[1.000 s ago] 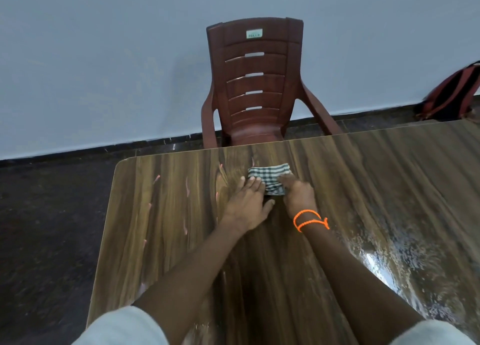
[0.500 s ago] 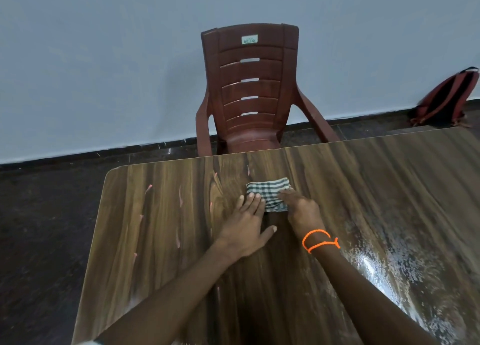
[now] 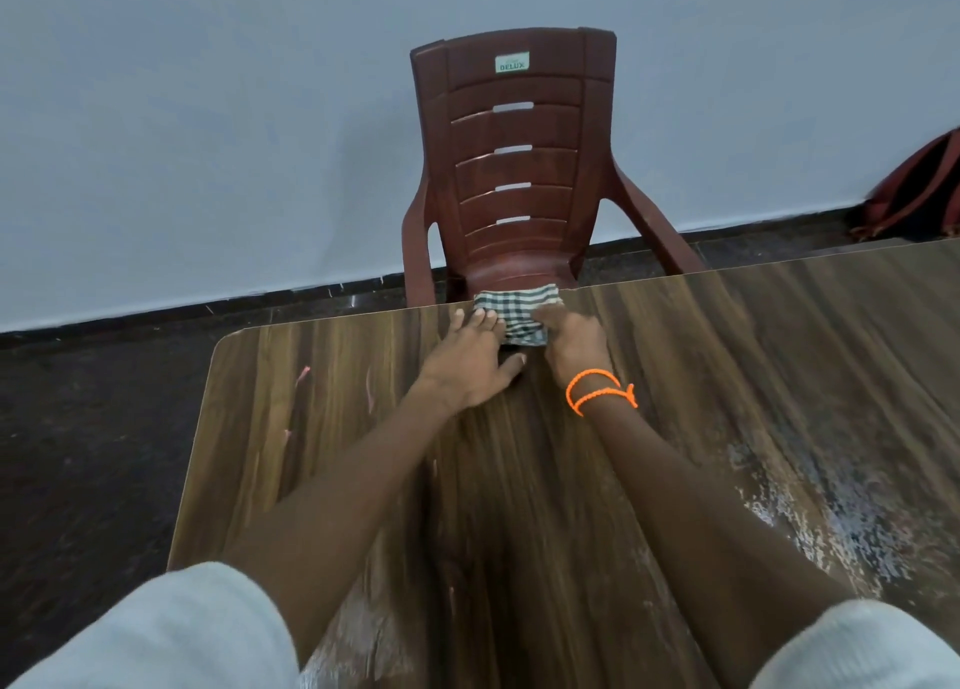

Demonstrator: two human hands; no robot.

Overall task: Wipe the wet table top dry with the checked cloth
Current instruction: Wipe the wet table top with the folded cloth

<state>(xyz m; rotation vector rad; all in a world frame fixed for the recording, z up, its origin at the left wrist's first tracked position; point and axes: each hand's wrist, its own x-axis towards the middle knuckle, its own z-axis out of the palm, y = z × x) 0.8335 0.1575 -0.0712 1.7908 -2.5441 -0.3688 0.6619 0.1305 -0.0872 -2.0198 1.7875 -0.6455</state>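
The checked cloth, green and white and folded small, lies at the far edge of the wooden table top, its far end just over the rim. My left hand rests flat with straight fingers on the cloth's left part. My right hand, an orange band at its wrist, grips the cloth's right part with bent fingers. A wet, shiny patch covers the table to the right of my right forearm. A smaller wet patch shows between my arms near the front.
A brown plastic chair stands just behind the table's far edge, facing me. A red and black backpack leans on the wall at the far right. Dark floor lies to the left of the table.
Both hands have pushed the cloth away from me, from the middle of the table to its far edge by the chair. The camera has leaned forward with them.
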